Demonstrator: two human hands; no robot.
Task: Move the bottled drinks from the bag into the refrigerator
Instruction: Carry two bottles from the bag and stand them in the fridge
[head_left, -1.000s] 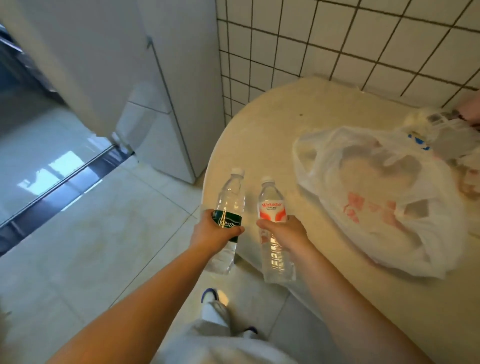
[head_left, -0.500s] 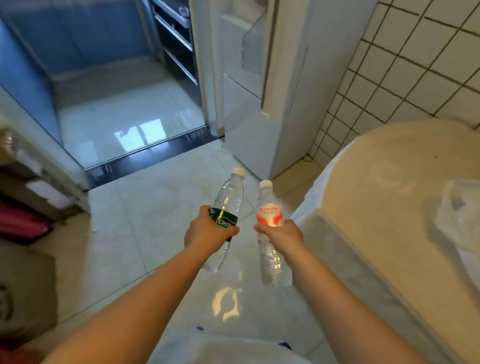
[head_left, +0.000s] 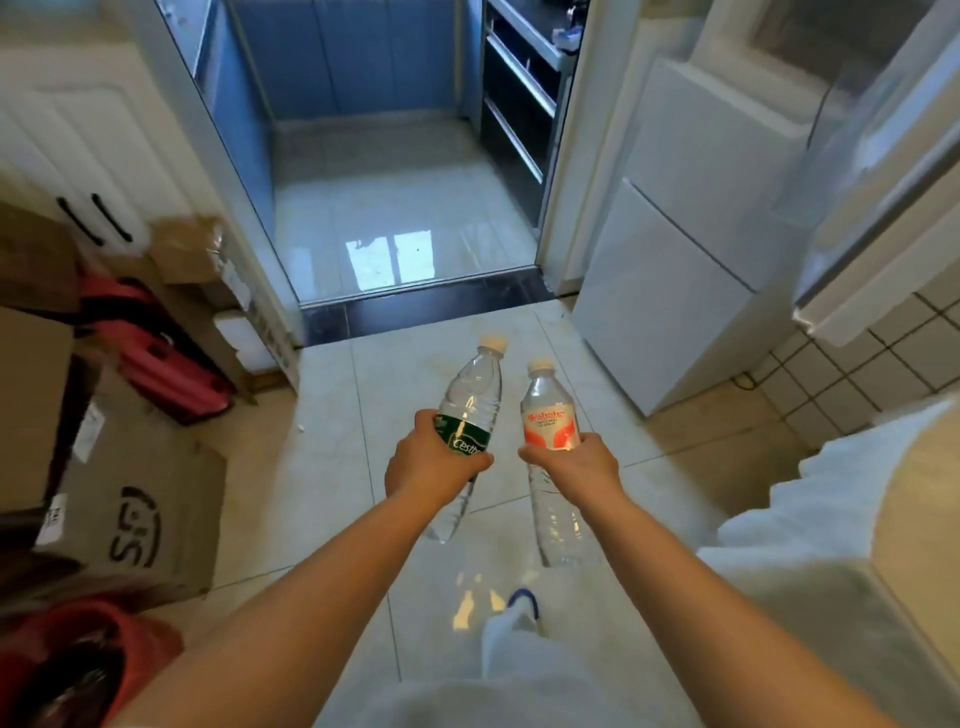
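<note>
My left hand (head_left: 428, 467) grips a clear water bottle with a green label (head_left: 470, 395) around its middle. My right hand (head_left: 574, 462) grips a second clear water bottle with a red and white label (head_left: 548, 410). Both bottles stand upright, side by side, white caps up, over the tiled floor. The white refrigerator (head_left: 670, 270) stands ahead on the right, its lower doors closed and an upper door (head_left: 878, 208) swung out toward me. The bag is out of view.
A doorway with a dark threshold (head_left: 426, 306) opens ahead into a tiled room. Cardboard boxes (head_left: 130, 514) and a red case (head_left: 166, 358) line the left side. The table edge (head_left: 883, 545) with a white cloth is at the right. A tiled wall (head_left: 883, 374) runs beside the refrigerator.
The view has swung left, away from the table and bag, toward the doorway and the refrigerator. Both hands still hold their bottles in front of me. The boxes on the left came into view.
</note>
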